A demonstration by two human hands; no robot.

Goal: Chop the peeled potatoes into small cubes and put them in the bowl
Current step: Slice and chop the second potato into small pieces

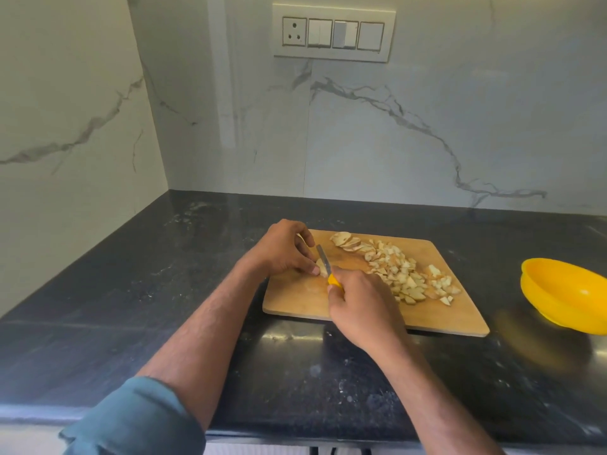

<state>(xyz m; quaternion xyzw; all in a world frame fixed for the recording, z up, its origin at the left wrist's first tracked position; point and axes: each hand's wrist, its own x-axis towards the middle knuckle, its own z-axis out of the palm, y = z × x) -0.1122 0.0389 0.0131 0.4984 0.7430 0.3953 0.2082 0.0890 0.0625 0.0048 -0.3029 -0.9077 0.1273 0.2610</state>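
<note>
A wooden cutting board (295,293) lies on the dark counter. My left hand (284,249) holds a pale potato piece (321,267) down at the board's left part, fingers curled over it. My right hand (363,305) grips a knife by its yellow handle (334,280); the blade (323,256) rests on the potato piece beside my left fingertips. A heap of potato cubes (407,274) covers the board's right half, with a few slices (348,241) at its far edge. A yellow bowl (565,293) stands to the right of the board and looks empty.
The black stone counter (164,290) runs to a marble wall at the back and on the left, forming a corner. A switch panel (333,32) is mounted high on the back wall. The counter's front edge is near my body.
</note>
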